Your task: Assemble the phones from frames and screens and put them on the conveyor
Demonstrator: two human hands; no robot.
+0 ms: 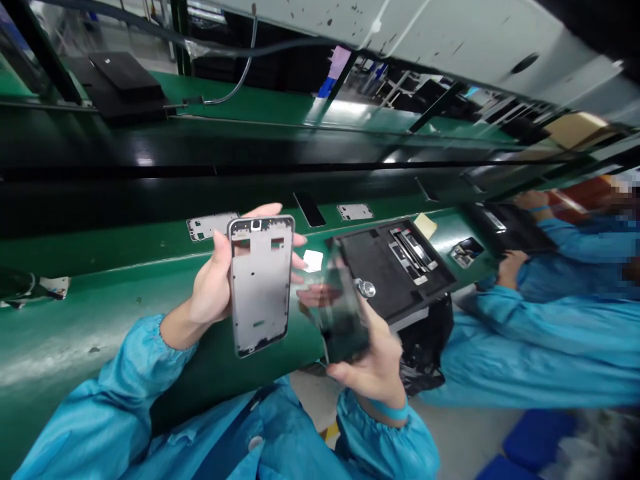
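Observation:
My left hand (213, 283) grips a phone frame (263, 287), a grey plate with a dark rim and small cut-outs, held upright above the green bench. Its thumb lies along the left edge and the fingers reach round behind. To the right, my right hand (377, 353) is closed on a dark, glossy phone screen (344, 313), tilted and smeared by motion. The frame and the screen are apart. A small white piece (313, 261) lies on the bench between them, farther back.
A black tray (370, 267) with metal strips sits right of my hands. Behind lie grey phone frames (356, 212) and a dark phone screen (309, 209) on the green bench (120, 280). At right, a co-worker's hand (511, 268) is near another black tray (520, 233).

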